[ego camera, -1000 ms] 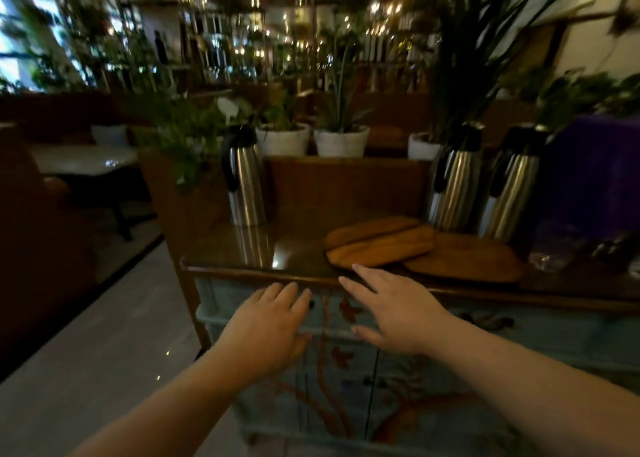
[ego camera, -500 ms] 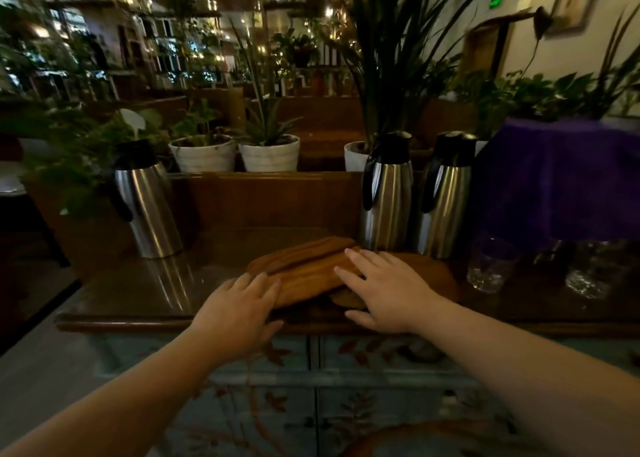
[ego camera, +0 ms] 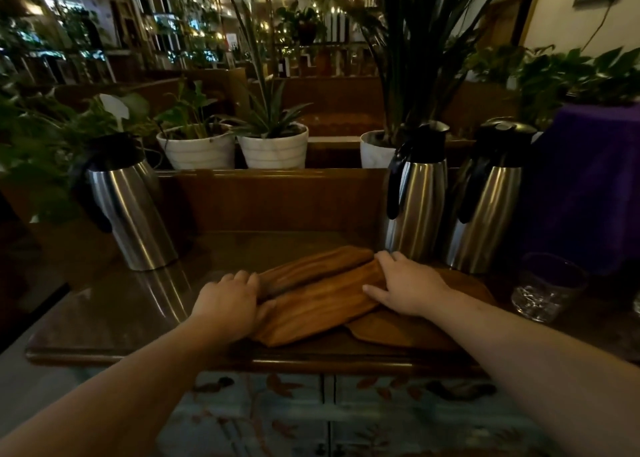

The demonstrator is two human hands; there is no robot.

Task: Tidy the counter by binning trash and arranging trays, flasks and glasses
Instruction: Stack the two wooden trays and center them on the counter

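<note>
Both hands are gripping the stacked wooden trays on the counter.

The left hand is curling over the left end of the upper trays, and the right hand is lying spread on their right end; half a second ago both were resting flatter and nearer the edge. The trays are running long-axis left to right, right end angled toward the two right flasks, over a lower tray.
</note>
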